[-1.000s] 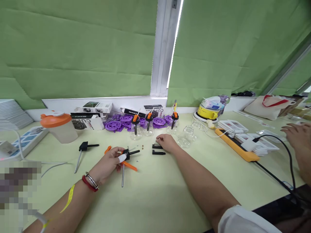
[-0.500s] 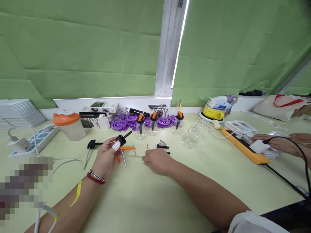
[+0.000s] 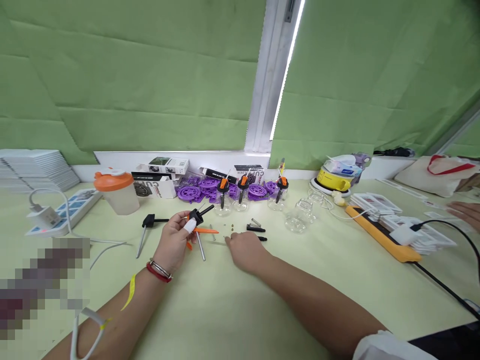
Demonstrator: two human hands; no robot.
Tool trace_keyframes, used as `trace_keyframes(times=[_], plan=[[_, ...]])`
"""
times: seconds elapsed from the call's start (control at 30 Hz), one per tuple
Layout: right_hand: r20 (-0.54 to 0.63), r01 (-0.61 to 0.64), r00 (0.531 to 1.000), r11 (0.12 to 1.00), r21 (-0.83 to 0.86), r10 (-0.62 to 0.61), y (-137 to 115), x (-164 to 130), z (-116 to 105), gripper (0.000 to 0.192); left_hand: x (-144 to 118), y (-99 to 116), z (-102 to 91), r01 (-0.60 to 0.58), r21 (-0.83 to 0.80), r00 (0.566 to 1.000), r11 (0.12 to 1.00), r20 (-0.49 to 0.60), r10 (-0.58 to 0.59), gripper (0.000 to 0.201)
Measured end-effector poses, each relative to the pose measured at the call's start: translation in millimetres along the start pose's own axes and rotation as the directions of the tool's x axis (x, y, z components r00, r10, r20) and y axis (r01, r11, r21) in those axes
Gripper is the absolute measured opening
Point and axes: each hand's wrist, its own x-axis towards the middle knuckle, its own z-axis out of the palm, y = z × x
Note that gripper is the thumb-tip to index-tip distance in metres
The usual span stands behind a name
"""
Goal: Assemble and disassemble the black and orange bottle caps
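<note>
My left hand (image 3: 173, 242) holds a black sprayer head with an orange trigger (image 3: 198, 220) just above the table, its metal tube pointing down. A white wrap covers one fingertip. My right hand (image 3: 244, 248) rests palm down on the table with its fingertips at some tiny parts (image 3: 229, 229); whether it pinches one is hidden. Two small black pieces (image 3: 256, 229) lie just beyond the right hand. Another black sprayer head with a tube (image 3: 147, 225) lies to the left of my left hand.
Three small glass bottles with orange-black tops (image 3: 243, 192) stand before purple wheels (image 3: 198, 186) and boxes (image 3: 154, 186). Empty glass jars (image 3: 299, 217), an orange-lidded cup (image 3: 115, 191), a power strip (image 3: 65, 212), an orange strip (image 3: 382, 235) and another person's hand (image 3: 467, 214) at right.
My left hand lifted the sprayer head off the table. My right hand drew back from the black pieces toward me, onto the tiny parts. The view shifted left.
</note>
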Motion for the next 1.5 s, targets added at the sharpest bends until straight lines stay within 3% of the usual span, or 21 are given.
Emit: trace_keyframes(times=[0.23,0.4,0.57,0.87,1.07,1.23,1.37,1.43,1.5], plan=[[-0.006,-0.087,0.996,0.996,-0.03,0.087,1,11,0,0.029,1,-6,-1.6,-0.025,0.049,0.999,0.998,0.027,0.024,0.044],[-0.034,-0.07,0.997,0.997,-0.023,0.07,-3,11,1,0.052,1,-9,-3.1,-0.051,0.07,0.998,0.996,0.033,0.049,0.043],[0.025,-0.107,0.994,0.994,-0.019,0.108,-4,14,2,0.054,3,-13,-4.3,-0.051,0.096,0.998,0.994,0.032,0.048,0.042],[0.027,-0.165,0.986,0.986,0.019,0.164,2,22,1,0.064,-5,-9,7.4,-0.044,0.153,0.997,0.987,0.065,0.034,0.043],[-0.014,-0.175,0.984,0.983,0.059,0.176,0,28,3,0.048,-6,-8,9.4,-0.053,0.168,0.996,0.984,0.08,0.04,0.043],[-0.042,-0.2,0.977,0.97,0.14,0.208,7,26,-3,0.056,-5,-8,6.5,-0.047,0.202,0.995,0.978,0.092,0.029,0.042],[-0.194,-0.189,0.925,0.841,0.508,0.326,26,14,-15,0.037,-6,-9,4.5,-0.039,0.221,0.986,0.974,0.166,0.002,0.043],[-0.159,-0.097,0.934,0.655,0.75,0.32,32,8,-19,0.037,-8,-9,5.6,-0.034,0.23,0.968,0.973,0.248,-0.025,0.043],[-0.058,-0.063,0.957,0.4,0.914,0.284,34,3,-20,0.031,-13,-9,8.7,-0.019,0.247,0.943,0.969,0.328,-0.065,0.044]])
